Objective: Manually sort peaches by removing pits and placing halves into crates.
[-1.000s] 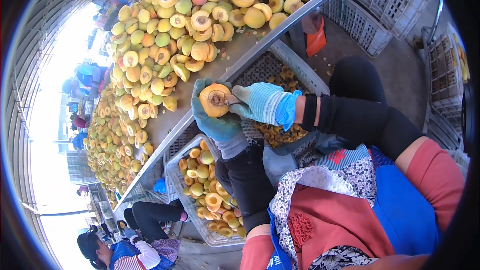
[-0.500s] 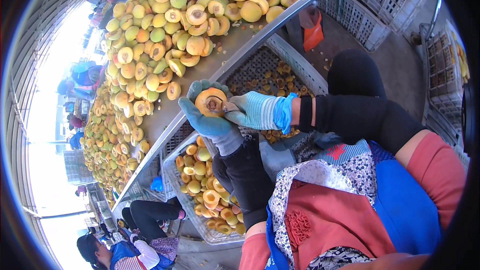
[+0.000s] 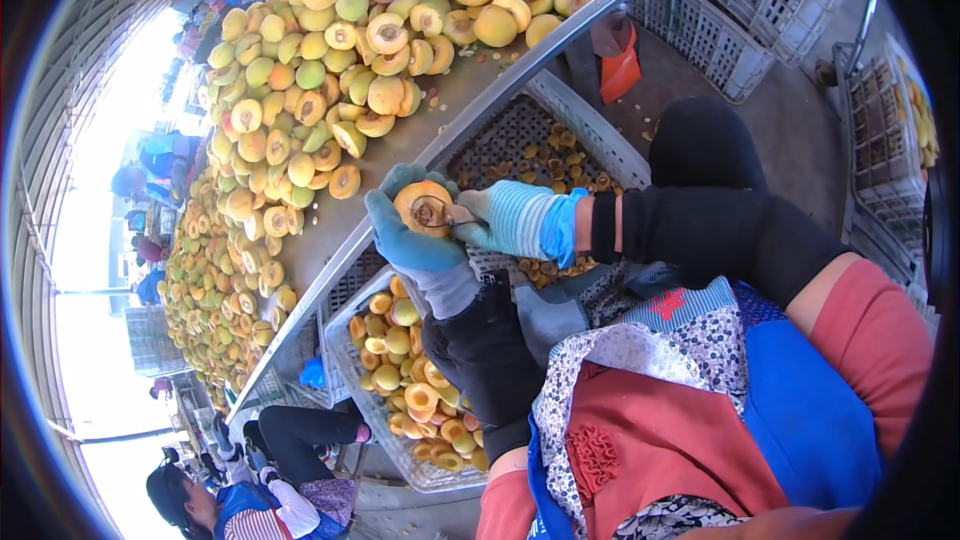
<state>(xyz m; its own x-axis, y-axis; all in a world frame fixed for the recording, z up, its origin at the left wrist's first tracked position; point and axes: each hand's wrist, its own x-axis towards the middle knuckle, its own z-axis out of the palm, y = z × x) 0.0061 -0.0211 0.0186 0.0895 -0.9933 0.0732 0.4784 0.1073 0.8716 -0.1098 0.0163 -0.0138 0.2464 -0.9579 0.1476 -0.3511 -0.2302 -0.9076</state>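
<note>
My left hand (image 3: 415, 240), in a teal-coated grey glove, is closed around a halved peach (image 3: 412, 202), its cut face and brown centre turned up. My right hand (image 3: 500, 217), in a striped teal-and-white glove, pinches a small pitting tool with a thin, curved dark loop (image 3: 447, 208). That loop lies against the cut face, around the brown centre. The tool's handle is hidden in my fingers. Beneath my hands is a grey crate (image 3: 590, 118) with small brown pits and scraps in it. Left of my knees, another crate (image 3: 345, 345) holds pitted peach halves.
A metal-edged table (image 3: 450, 110) heaped with halved peaches (image 3: 300, 130) slopes across the left and top. Stacked white crates (image 3: 700, 40) stand at upper right, near an orange bag (image 3: 620, 65). Another person (image 3: 240, 500) sits at lower left; more people are farther along the table.
Both hands stay together at the peach half. The pitting tool's loop has shifted on the cut face and now curves around the brown centre. The whole view has moved slightly.
</note>
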